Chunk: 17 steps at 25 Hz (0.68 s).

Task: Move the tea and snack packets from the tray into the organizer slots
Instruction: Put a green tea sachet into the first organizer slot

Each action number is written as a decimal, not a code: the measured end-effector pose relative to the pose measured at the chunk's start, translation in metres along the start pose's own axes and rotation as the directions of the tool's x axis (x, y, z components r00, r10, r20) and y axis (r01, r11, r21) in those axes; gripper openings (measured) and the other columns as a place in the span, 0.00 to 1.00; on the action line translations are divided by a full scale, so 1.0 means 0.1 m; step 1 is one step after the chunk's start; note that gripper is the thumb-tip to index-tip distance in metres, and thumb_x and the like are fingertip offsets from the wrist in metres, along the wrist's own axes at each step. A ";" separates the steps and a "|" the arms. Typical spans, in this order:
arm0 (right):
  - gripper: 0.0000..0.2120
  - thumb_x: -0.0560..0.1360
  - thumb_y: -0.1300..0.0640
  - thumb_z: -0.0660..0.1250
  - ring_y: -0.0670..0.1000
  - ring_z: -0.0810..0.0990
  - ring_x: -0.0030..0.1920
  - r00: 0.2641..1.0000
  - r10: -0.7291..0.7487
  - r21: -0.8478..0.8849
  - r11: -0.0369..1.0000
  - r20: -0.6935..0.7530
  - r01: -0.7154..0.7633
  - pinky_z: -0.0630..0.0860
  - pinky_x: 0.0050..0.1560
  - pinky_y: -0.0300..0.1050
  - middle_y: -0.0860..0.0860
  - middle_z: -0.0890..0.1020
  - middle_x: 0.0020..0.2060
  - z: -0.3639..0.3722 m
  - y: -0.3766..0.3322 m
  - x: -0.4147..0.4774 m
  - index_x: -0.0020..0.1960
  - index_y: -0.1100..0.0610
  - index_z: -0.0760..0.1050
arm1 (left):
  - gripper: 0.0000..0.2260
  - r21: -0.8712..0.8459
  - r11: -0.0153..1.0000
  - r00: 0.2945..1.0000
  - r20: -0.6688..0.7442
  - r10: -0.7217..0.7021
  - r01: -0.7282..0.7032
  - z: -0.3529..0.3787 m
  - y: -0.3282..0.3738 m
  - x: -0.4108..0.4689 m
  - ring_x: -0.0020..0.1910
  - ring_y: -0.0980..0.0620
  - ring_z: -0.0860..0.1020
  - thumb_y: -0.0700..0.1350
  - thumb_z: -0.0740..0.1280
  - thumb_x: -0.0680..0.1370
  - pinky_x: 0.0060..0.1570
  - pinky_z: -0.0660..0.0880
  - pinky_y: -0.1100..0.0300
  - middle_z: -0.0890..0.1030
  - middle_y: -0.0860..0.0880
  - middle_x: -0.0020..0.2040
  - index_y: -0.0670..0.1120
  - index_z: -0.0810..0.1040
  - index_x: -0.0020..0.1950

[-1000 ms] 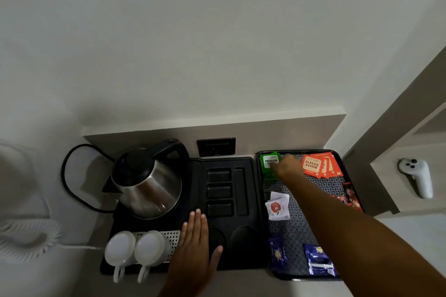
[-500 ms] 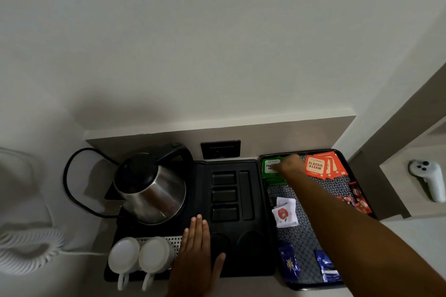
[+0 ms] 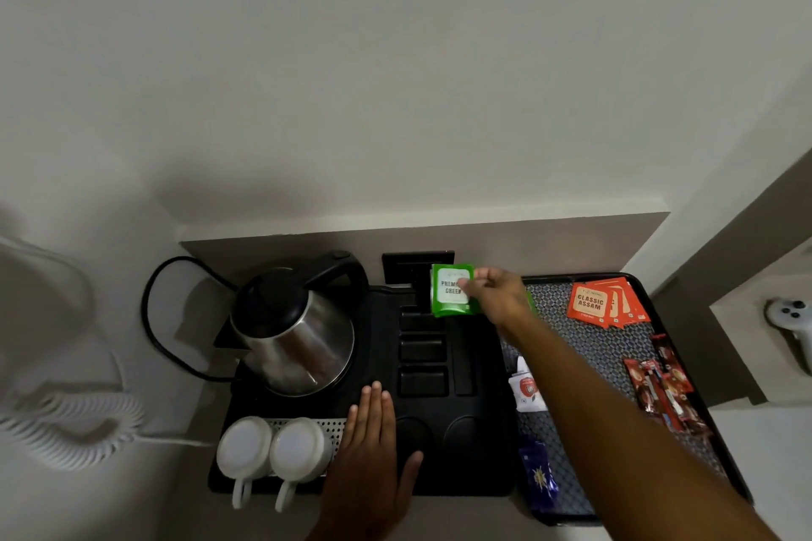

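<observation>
My right hand (image 3: 496, 296) grips a green tea packet (image 3: 450, 290) and holds it above the far end of the black organizer (image 3: 479, 466), over its rectangular slots (image 3: 422, 349). My left hand (image 3: 373, 457) lies flat, fingers spread, on the organizer's near part. The patterned tray (image 3: 610, 347) to the right holds orange Classic Assam packets (image 3: 604, 303), red snack packets (image 3: 663, 387), a white packet (image 3: 525, 391) and a blue packet (image 3: 540, 477). My right forearm covers part of the tray.
A steel kettle (image 3: 294, 334) with a black cord stands on the organizer's left side. Two white cups (image 3: 272, 450) sit upside down at the near left. A coiled white cord (image 3: 66, 422) lies at the left, a white controller (image 3: 791, 321) on a ledge at the right.
My right hand has lifted the green packet off the tray's far left corner and carried it left over the organizer's slots. My left hand has stayed flat on the organizer.
</observation>
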State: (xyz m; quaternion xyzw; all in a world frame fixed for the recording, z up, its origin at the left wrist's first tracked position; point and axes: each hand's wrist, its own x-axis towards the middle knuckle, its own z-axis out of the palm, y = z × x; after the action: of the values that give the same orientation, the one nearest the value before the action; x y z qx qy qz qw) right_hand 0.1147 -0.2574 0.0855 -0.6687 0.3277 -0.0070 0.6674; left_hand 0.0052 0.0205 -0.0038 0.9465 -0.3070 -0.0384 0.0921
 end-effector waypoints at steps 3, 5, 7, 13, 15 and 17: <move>0.06 0.73 0.66 0.71 0.52 0.79 0.41 0.994 -0.108 -0.081 0.991 -0.015 0.106 0.80 0.44 0.43 0.56 0.79 0.37 0.44 0.24 0.02 0.42 0.60 0.75 | 0.36 0.002 1.000 1.000 0.000 0.003 -0.003 -0.01 -0.01 0.00 0.77 0.40 0.54 0.63 0.51 0.81 0.70 0.55 0.45 0.58 0.37 0.77 0.34 0.59 0.76; 0.02 0.73 0.67 0.69 0.51 0.79 0.42 0.986 -0.155 -0.145 0.979 -0.060 0.145 0.78 0.39 0.32 0.56 0.79 0.39 0.54 0.35 0.05 0.45 0.64 0.76 | 0.36 0.011 1.000 1.000 0.011 0.005 -0.005 -0.01 -0.01 0.01 0.76 0.40 0.55 0.63 0.51 0.81 0.70 0.55 0.45 0.59 0.36 0.77 0.34 0.60 0.76; 0.03 0.74 0.67 0.68 0.50 0.78 0.43 0.978 -0.194 -0.254 0.952 -0.075 0.170 0.73 0.34 0.29 0.56 0.81 0.41 0.57 0.38 0.09 0.47 0.65 0.77 | 0.36 0.017 1.000 1.000 0.014 0.004 -0.004 0.00 -0.02 0.02 0.76 0.40 0.56 0.63 0.51 0.81 0.70 0.55 0.45 0.59 0.36 0.77 0.35 0.60 0.76; 0.06 0.74 0.64 0.69 0.53 0.83 0.47 0.975 -0.220 -0.360 0.913 -0.043 0.190 0.80 0.53 0.51 0.54 0.84 0.43 0.60 0.44 0.16 0.47 0.55 0.76 | 0.36 0.012 1.000 1.000 0.018 0.004 -0.004 0.01 -0.03 0.02 0.77 0.40 0.55 0.63 0.53 0.80 0.70 0.55 0.45 0.58 0.36 0.77 0.35 0.60 0.76; 0.08 0.74 0.64 0.68 0.54 0.83 0.48 0.978 -0.206 -0.361 0.916 -0.043 0.177 0.80 0.54 0.52 0.56 0.84 0.47 0.63 0.44 0.15 0.51 0.56 0.75 | 0.37 0.004 1.000 1.000 0.017 0.002 -0.002 0.01 -0.03 0.02 0.76 0.40 0.56 0.63 0.55 0.79 0.70 0.55 0.45 0.58 0.36 0.77 0.34 0.60 0.76; 0.15 0.73 0.62 0.70 0.56 0.82 0.53 0.974 -0.219 -0.399 0.900 -0.063 0.177 0.78 0.56 0.49 0.56 0.83 0.52 0.65 0.45 0.14 0.58 0.57 0.74 | 0.36 -0.013 1.000 1.000 0.009 0.005 -0.005 -0.01 -0.02 0.01 0.77 0.40 0.55 0.63 0.54 0.80 0.70 0.55 0.45 0.58 0.37 0.77 0.34 0.60 0.76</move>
State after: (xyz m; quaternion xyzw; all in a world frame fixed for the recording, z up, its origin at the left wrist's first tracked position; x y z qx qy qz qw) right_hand 0.1354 -0.2013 0.0319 -0.8168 0.2879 -0.0452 0.4979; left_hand 0.0077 0.0217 -0.0037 0.9449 -0.3093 -0.0445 0.0971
